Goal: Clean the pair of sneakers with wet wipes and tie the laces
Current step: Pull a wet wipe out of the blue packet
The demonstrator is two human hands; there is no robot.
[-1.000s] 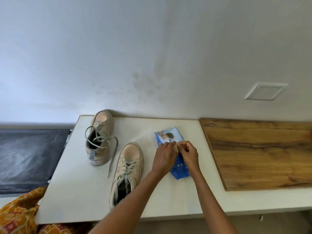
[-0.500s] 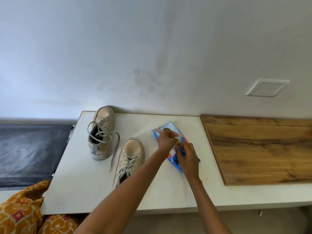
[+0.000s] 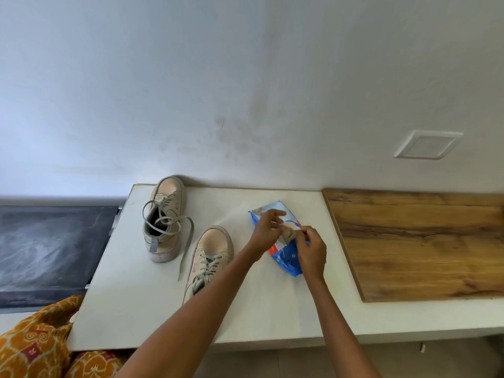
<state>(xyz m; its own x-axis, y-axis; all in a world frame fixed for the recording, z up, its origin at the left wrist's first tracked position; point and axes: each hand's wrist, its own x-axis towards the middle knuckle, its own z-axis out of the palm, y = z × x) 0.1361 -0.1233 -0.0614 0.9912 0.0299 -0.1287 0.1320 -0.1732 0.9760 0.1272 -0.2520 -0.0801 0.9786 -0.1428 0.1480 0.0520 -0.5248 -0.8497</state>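
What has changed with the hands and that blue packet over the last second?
The blue wet-wipe packet has turned from straight to slanted on the white tabletop. The left hand has shifted to its far end, and the right hand now pinches a pale wipe or flap rising from the opening. The two beige sneakers have not moved, laces still loose.
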